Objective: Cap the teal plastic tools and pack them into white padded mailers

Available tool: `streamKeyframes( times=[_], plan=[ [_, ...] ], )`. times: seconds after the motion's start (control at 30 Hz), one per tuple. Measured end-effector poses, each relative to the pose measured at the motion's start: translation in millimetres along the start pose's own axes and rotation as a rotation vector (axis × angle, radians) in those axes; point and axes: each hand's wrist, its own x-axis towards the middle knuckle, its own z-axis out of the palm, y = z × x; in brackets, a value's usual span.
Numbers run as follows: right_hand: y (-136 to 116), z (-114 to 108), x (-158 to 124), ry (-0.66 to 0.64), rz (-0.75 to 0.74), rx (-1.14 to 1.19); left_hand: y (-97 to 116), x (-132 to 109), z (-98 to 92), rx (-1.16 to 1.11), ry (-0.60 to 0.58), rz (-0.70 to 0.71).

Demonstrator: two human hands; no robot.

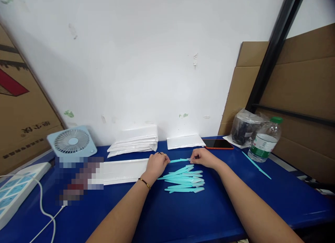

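Between my two hands a slim turquoise eyebrow razor (180,160) lies level. My left hand (157,164) pinches its handle end, and a ring and a bracelet show on that hand and wrist. At the other end, the fingertips of my right hand (203,157) are closed on the razor's pale, clear-looking tip. Just below sits a loose pile of similar turquoise razors (183,180), most with their pale tips to the right. A long white packet (125,171) lies flat beside my left hand, partly behind it.
White packets (134,140) are stacked by the wall, with another white packet (185,142) and a phone (218,144) to their right. A single razor (256,165) lies near a water bottle (265,140) and a bagged dark object (242,129). Left are a fan (72,142) and a power strip (19,192).
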Motion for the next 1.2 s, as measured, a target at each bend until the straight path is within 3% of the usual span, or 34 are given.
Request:
streamKeyframes(
  times=[0.2,0.4,0.57,0.77,0.87,1.0,1.2],
  plan=[
    [-5,-7,-4,0.032,-0.025,-0.043,-3,-1,0.4,-0.046,0.007,-0.010],
    [-20,0,-2,-0.108,-0.062,-0.110,7,-6,1.8,-0.065,-0.178,0.080],
    [-19,0,-2,-0.098,-0.052,-0.104,7,-6,2.5,-0.083,-0.212,0.080],
    [-16,-2,-2,-0.051,-0.069,-0.056,7,-5,1.0,0.060,-0.137,0.139],
    [-8,-7,-3,-0.024,-0.006,-0.047,2,-3,-0.7,0.161,-0.065,0.094],
    [-5,-14,-7,0.023,0.024,-0.028,0,-3,-5.4,0.134,-0.041,0.045],
    [-22,-10,-8,-0.177,-0.097,-0.050,13,-10,-5.9,0.005,-0.176,0.169]
  ],
)
